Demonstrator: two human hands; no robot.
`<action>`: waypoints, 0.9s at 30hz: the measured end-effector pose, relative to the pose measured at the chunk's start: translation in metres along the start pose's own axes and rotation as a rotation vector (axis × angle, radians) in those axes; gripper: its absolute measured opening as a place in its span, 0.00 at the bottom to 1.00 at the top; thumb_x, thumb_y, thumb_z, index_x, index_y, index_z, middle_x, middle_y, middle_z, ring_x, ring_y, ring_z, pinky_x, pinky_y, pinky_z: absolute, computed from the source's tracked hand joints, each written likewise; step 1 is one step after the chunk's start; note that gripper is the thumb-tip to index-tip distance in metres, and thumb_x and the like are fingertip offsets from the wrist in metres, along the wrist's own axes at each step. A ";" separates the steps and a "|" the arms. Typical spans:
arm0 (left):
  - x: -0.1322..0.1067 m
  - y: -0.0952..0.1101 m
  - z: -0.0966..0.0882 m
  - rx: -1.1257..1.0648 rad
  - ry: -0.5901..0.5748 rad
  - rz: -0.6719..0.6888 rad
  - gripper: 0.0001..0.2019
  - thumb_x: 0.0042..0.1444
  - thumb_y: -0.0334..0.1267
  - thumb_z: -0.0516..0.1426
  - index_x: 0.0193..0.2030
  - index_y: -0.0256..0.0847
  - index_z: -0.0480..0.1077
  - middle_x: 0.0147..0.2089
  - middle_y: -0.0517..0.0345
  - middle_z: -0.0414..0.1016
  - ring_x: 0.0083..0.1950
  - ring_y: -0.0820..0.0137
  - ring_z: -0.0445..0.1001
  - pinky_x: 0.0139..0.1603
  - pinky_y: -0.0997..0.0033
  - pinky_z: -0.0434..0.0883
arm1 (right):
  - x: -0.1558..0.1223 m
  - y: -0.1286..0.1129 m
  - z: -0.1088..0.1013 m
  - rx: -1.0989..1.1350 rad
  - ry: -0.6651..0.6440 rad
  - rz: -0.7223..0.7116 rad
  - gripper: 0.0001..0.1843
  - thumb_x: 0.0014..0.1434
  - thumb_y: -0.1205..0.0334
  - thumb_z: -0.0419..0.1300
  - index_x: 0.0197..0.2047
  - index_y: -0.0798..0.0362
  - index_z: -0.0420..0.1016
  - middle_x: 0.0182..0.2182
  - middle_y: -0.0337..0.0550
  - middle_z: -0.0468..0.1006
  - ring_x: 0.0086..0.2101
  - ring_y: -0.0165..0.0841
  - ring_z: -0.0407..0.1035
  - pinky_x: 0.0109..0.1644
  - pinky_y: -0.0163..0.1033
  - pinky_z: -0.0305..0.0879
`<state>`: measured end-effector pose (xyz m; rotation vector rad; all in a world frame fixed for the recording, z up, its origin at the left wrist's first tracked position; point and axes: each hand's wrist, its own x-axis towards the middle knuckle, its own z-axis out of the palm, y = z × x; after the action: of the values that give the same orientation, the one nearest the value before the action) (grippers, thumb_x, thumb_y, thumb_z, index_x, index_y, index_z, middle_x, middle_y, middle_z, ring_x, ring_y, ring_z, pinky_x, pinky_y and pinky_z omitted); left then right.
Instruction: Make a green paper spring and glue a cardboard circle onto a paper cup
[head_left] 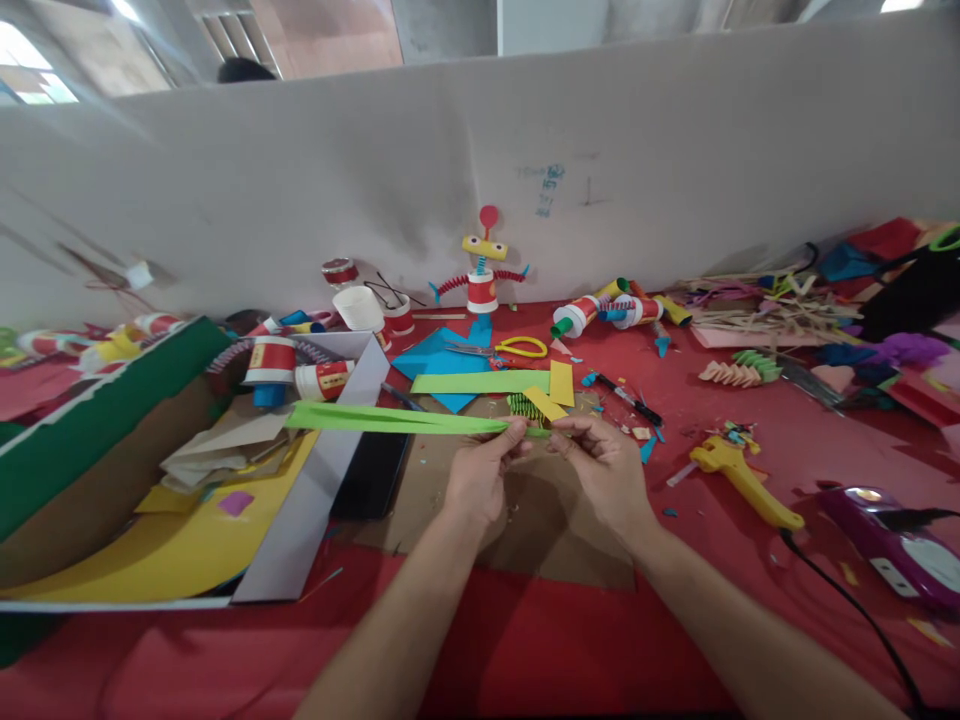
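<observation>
Your forearms come in low over the red counter (525, 640), and both hands meet above a brown cardboard sheet (555, 540). Left hand (480, 480): grip closed, thumb and fingers pinching the green paper strip (390, 420) near its right end. Right hand (604, 468): grip also closed on that same end, fingertips just beside the left ones. The strip runs long to the left, off the counter and unsupported, with its far end over a grey board (315, 500).

A small folded green-and-yellow paper spring (529, 407) sits right behind your fingers. I can't tell if the strip joins it.

Risks, as I judge them:
- The long free end is floppy, so a twist at your pinch could crease or tear it.
- Both pinches sit close together on thin paper, and pulling the hands apart could rip it there.
- The loose end could snag on the paper cups (296, 370) near it.
- The spring could pop open if knocked.
- A yellow glue gun (739, 478) lies near your right hand, and a black cord (847, 600) runs by your right forearm, so an elbow move could drag on it.

Scissors (517, 347) lie further back, well clear.
</observation>
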<state>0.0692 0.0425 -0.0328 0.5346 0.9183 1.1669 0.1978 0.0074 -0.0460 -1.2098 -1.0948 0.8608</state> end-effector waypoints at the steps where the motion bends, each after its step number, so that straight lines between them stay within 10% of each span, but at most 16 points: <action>1: 0.000 0.000 0.000 0.006 -0.002 0.016 0.11 0.33 0.34 0.68 0.27 0.34 0.75 0.27 0.58 0.76 0.23 0.80 0.69 0.26 0.80 0.67 | 0.000 0.000 0.000 -0.017 -0.004 -0.004 0.08 0.51 0.59 0.61 0.35 0.52 0.73 0.29 0.41 0.76 0.29 0.31 0.70 0.35 0.37 0.66; 14: -0.003 -0.007 0.001 0.069 -0.005 -0.057 0.12 0.30 0.34 0.69 0.25 0.34 0.74 0.23 0.58 0.73 0.24 0.78 0.68 0.29 0.76 0.66 | 0.004 -0.006 -0.012 -0.411 -0.241 -0.051 0.10 0.56 0.55 0.56 0.33 0.49 0.76 0.28 0.39 0.78 0.29 0.35 0.71 0.34 0.38 0.63; 27: 0.011 0.036 -0.020 -0.029 -0.016 0.048 0.05 0.40 0.28 0.65 0.24 0.32 0.72 0.25 0.55 0.75 0.25 0.78 0.72 0.29 0.80 0.69 | 0.008 -0.006 -0.021 -0.421 -0.264 -0.035 0.10 0.56 0.54 0.56 0.30 0.50 0.74 0.26 0.40 0.76 0.29 0.34 0.70 0.33 0.37 0.63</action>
<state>0.0340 0.0630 -0.0193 0.5441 0.8780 1.2159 0.2196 0.0077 -0.0389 -1.4423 -1.5633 0.8006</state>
